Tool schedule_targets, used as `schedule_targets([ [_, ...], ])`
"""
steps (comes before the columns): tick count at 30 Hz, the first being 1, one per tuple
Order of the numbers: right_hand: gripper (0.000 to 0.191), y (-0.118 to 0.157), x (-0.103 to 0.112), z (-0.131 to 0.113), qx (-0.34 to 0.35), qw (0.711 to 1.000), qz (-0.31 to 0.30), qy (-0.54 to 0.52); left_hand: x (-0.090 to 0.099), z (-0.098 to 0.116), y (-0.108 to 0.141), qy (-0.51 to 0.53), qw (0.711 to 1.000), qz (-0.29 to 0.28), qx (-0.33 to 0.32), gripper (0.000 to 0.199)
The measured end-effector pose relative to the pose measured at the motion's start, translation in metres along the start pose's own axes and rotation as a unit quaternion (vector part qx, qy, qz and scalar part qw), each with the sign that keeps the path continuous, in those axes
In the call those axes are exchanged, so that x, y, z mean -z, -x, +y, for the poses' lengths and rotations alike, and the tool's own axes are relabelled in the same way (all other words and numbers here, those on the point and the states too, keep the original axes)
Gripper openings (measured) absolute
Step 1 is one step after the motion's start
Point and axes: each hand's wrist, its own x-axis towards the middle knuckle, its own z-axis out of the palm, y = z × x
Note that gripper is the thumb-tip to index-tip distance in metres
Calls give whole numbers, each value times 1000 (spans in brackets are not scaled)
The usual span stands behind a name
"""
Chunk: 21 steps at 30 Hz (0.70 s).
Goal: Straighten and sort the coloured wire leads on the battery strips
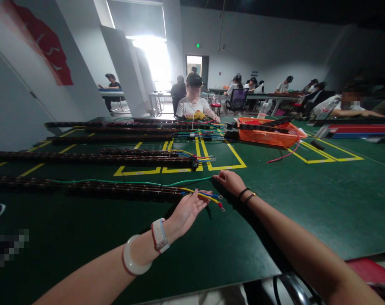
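Observation:
A long black cable chain [122,187] lies on the near side of the green table, its right end close to my hands. Yellow and blue wires [213,198] come out of that end, tipped with metal ring terminals; one yellow wire has a red sleeve. My left hand [185,209] has these wires between its thumb and fingers, palm partly upward. Pinched at the fingertips of my right hand [232,182] is the free end of a green wire [184,182]. This wire stretches leftward along the top of the chain.
Further chains [148,159] with wire ends lie beyond, across yellow tape markings [227,167]. An orange basket [262,137] stands at the back right, a pink wire hanging from it. Across the table a person [194,101] sits by a yellow power tool [199,115].

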Motion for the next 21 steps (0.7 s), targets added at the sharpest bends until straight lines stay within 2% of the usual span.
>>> schedule_targets([
  [8, 51, 3, 5, 4, 13, 1000, -22, 8, -3, 7, 0, 11, 1000, -10, 20, 19],
  [10, 53, 8, 11, 5, 46, 999, -14, 5, -3, 7, 0, 12, 1000, -4, 20, 18],
  [13, 56, 18, 26, 2, 214, 977, -8, -15, -1, 6, -2, 10, 1000, -5, 17, 17],
  [16, 58, 30, 42, -7, 390, 920, 38, -6, 3, 2, -4, 4, 1000, -8, 16, 16],
  [18, 57, 37, 47, -15, 452, 888, 78, 30, 5, 1, -6, 8, 1000, -19, 11, 17],
  [21, 57, 44, 45, -26, 511, 850, 97, 83, 4, 1, -6, 17, 1000, -23, 7, 16],
])
